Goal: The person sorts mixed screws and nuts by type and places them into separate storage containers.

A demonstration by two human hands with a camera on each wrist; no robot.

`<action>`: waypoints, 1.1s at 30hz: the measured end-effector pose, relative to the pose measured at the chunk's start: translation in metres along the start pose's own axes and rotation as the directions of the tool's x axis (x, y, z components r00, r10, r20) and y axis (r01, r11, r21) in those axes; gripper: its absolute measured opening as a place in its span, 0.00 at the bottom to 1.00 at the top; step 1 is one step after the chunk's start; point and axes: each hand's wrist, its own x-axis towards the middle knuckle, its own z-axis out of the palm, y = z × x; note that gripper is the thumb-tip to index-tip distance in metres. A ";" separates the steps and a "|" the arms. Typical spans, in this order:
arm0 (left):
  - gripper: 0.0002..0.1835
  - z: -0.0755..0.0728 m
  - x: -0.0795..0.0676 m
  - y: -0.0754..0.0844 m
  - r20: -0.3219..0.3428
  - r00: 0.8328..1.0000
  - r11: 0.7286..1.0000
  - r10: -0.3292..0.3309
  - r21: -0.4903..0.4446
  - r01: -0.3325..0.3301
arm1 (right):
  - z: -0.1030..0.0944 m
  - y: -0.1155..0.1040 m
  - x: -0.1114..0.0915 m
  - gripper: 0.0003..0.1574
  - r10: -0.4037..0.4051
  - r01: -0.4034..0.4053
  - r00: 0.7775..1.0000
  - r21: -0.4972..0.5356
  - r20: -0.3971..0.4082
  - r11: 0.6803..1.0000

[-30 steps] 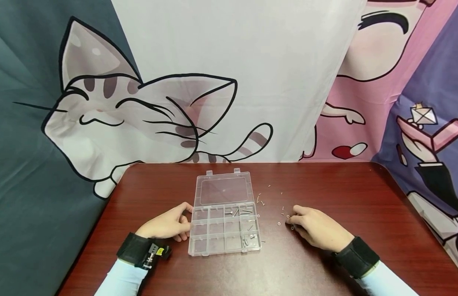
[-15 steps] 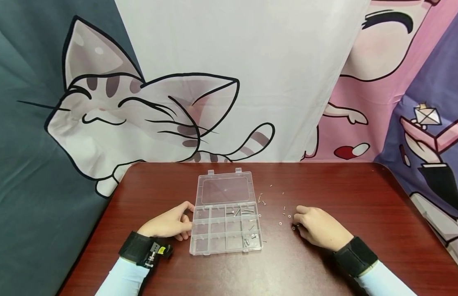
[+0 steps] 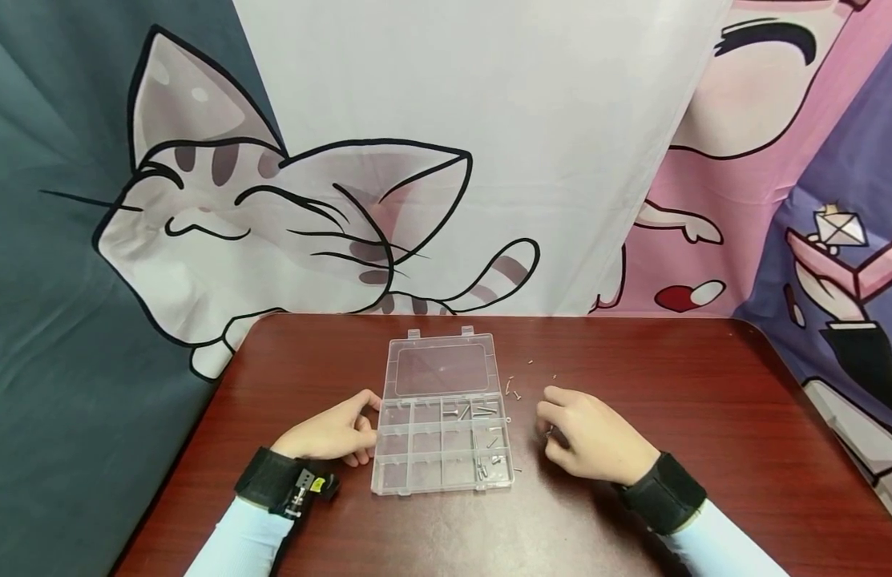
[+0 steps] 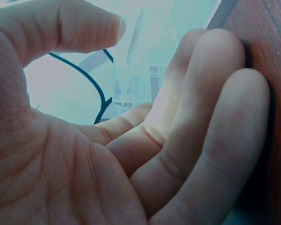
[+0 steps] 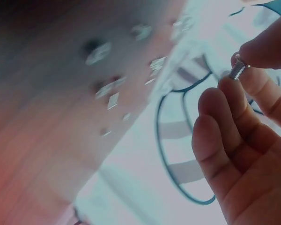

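A clear plastic compartment box [image 3: 393,471] lies on the table with its lid [image 3: 441,370] folded back. Beside its left edge is my left hand [image 3: 324,431]; index finger and thumb touch the box's side, the other fingers loosely bent. In the left wrist view the thumb [image 4: 84,26] is against the clear wall. My right hand [image 3: 597,434] hovers right of the box. Thumb and index finger pinch a small threaded screw [image 5: 238,70], visible in the right wrist view. Several screws [image 3: 482,469] lie in the box's right-hand compartments.
Loose small screws [image 3: 517,395] are scattered between the box and my right hand, and one lies by the box's lower right corner. Blurred small pieces [image 5: 99,53] lie on the table in the right wrist view. A printed curtain [image 3: 417,80] hangs behind the dark red table [image 3: 676,361].
My right hand has come up off the table and moved left toward the box, with a small screw between its fingertips. My left hand stays at the box's edge. The head view has shifted slightly.
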 end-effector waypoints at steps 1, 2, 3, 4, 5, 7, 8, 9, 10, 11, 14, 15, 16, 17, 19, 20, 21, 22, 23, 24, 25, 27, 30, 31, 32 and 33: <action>0.27 0.000 0.000 0.000 0.000 1.000 1.000 -0.001 0.001 0.001 | -0.001 -0.004 0.004 0.15 -0.006 0.006 1.000 0.009 -0.007 1.000; 0.27 0.000 0.000 0.001 0.000 1.000 1.000 -0.001 0.001 0.001 | -0.001 -0.007 0.008 0.15 -0.012 0.012 1.000 0.017 -0.013 1.000; 0.27 0.000 0.000 0.001 0.002 1.000 1.000 -0.001 0.001 0.001 | -0.001 -0.011 0.011 0.15 -0.019 0.019 1.000 0.025 -0.020 1.000; 0.27 -0.001 0.001 0.001 0.003 1.000 1.000 -0.002 0.000 0.002 | -0.002 -0.014 0.014 0.14 -0.025 0.026 0.999 0.031 -0.025 0.999; 0.27 -0.001 0.001 0.001 0.005 1.000 1.000 -0.002 0.000 0.002 | -0.002 -0.017 0.018 0.14 -0.033 0.034 0.999 0.039 -0.031 0.999; 0.27 -0.001 0.001 0.001 0.007 1.000 1.000 -0.002 0.001 0.002 | -0.003 -0.024 0.023 0.15 -0.049 0.052 0.998 0.056 -0.039 0.997; 0.27 -0.002 0.001 0.002 0.008 1.000 1.000 -0.003 0.000 0.003 | -0.003 -0.028 0.026 0.15 -0.057 0.060 0.997 0.065 -0.042 0.996; 0.27 -0.002 0.001 0.002 0.009 1.000 1.000 -0.003 0.000 0.003 | -0.003 -0.031 0.029 0.14 -0.066 0.069 0.997 0.072 -0.041 0.995; 0.27 -0.002 0.001 0.002 0.008 1.000 1.000 -0.004 0.001 0.004 | -0.003 -0.034 0.031 0.14 -0.073 0.076 0.997 0.079 -0.039 0.994; 0.27 -0.002 0.001 0.002 0.007 1.000 1.000 -0.004 0.003 0.004 | -0.003 -0.038 0.034 0.14 -0.079 0.082 0.996 0.088 -0.037 0.993; 0.27 -0.001 0.000 0.003 0.003 1.000 1.000 -0.005 0.007 0.005 | -0.004 -0.047 0.040 0.13 -0.096 0.098 0.995 0.095 -0.028 0.991; 0.27 -0.001 0.000 0.003 0.002 1.000 1.000 -0.005 0.008 0.005 | -0.003 -0.050 0.042 0.13 -0.103 0.105 0.994 0.098 -0.027 0.990; 0.27 -0.001 0.000 0.003 0.000 1.000 1.000 -0.006 0.010 0.006 | -0.003 -0.053 0.043 0.13 -0.108 0.110 0.994 0.099 -0.026 0.989; 0.27 -0.001 0.000 0.004 -0.001 1.000 1.000 -0.006 0.012 0.006 | -0.003 -0.056 0.045 0.13 -0.112 0.114 0.993 0.101 -0.025 0.988; 0.27 0.000 0.000 0.004 -0.001 1.000 1.000 -0.007 0.013 0.007 | -0.002 -0.062 0.047 0.13 -0.124 0.126 0.992 0.112 -0.026 0.986; 0.27 0.000 0.000 0.004 -0.001 1.000 1.000 -0.006 0.014 0.006 | -0.001 -0.064 0.048 0.13 -0.128 0.131 0.991 0.120 -0.028 0.984; 0.27 0.000 0.000 0.004 0.000 1.000 1.000 -0.007 0.016 0.007 | 0.000 -0.066 0.049 0.13 -0.132 0.135 0.991 0.124 -0.027 0.983; 0.27 0.000 0.000 0.004 0.000 1.000 1.000 -0.008 0.017 0.008 | 0.000 -0.068 0.050 0.14 -0.135 0.137 0.990 0.129 -0.027 0.982; 0.27 0.000 0.000 0.004 0.001 1.000 1.000 -0.008 0.017 0.008 | 0.001 -0.069 0.050 0.14 -0.138 0.140 0.990 0.133 -0.027 0.981; 0.27 0.000 0.000 0.005 0.001 1.000 1.000 -0.009 0.016 0.009 | 0.002 -0.070 0.050 0.14 -0.141 0.144 0.990 0.137 -0.027 0.980; 0.27 0.000 0.000 0.005 0.001 1.000 1.000 -0.010 0.015 0.010 | 0.002 -0.071 0.051 0.15 -0.143 0.146 0.989 0.137 -0.028 0.980; 0.27 0.000 -0.001 0.005 0.001 1.000 1.000 -0.010 0.013 0.010 | 0.003 -0.071 0.051 0.15 -0.146 0.149 0.989 0.139 -0.027 0.979; 0.27 0.000 -0.001 0.005 -0.002 1.000 1.000 -0.010 0.012 0.010 | 0.004 -0.071 0.051 0.15 -0.154 0.156 0.988 0.138 -0.027 0.978; 0.27 0.000 -0.001 0.005 -0.003 1.000 1.000 -0.010 0.012 0.010 | 0.003 -0.070 0.051 0.15 -0.155 0.157 0.988 0.135 -0.025 0.978; 0.27 0.000 -0.001 0.005 -0.004 1.000 1.000 -0.010 0.012 0.010 | 0.003 -0.070 0.050 0.14 -0.155 0.156 0.988 0.135 -0.018 0.978; 0.27 0.000 -0.002 0.005 -0.004 1.000 1.000 -0.012 0.012 0.012 | 0.003 -0.070 0.050 0.14 -0.156 0.156 0.988 0.136 -0.013 0.978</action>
